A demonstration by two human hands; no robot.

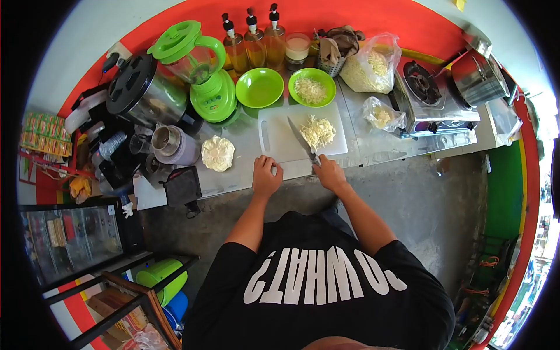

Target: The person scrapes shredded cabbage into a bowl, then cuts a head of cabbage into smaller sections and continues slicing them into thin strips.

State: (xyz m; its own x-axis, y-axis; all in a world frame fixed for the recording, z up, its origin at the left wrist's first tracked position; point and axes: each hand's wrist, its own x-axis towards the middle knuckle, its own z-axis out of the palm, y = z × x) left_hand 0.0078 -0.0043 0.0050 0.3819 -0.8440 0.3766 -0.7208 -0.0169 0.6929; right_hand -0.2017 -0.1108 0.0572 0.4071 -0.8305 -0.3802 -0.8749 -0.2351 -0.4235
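Observation:
My right hand (331, 174) is closed round the handle of a knife (300, 137), whose blade points away from me over a white cutting board (270, 119). Beside the blade, on the board, lies a pile of shredded cabbage (318, 133). My left hand (268, 175) rests at the counter's front edge, left of the knife, fingers loosely bent and thumb apart, holding nothing. Behind the board stand a green bowl (259, 88) and a second green bowl (331, 93) with shreds in it. A cut cabbage head (217, 153) sits farther left on the counter.
A green blender (212, 96), a steel pot with black lid (131, 87) and several pump bottles (255, 46) line the back and left. To the right are a bag of shreds (368, 69), a smaller bag (383, 115) and a gas stove (434, 114) with a pot (481, 79).

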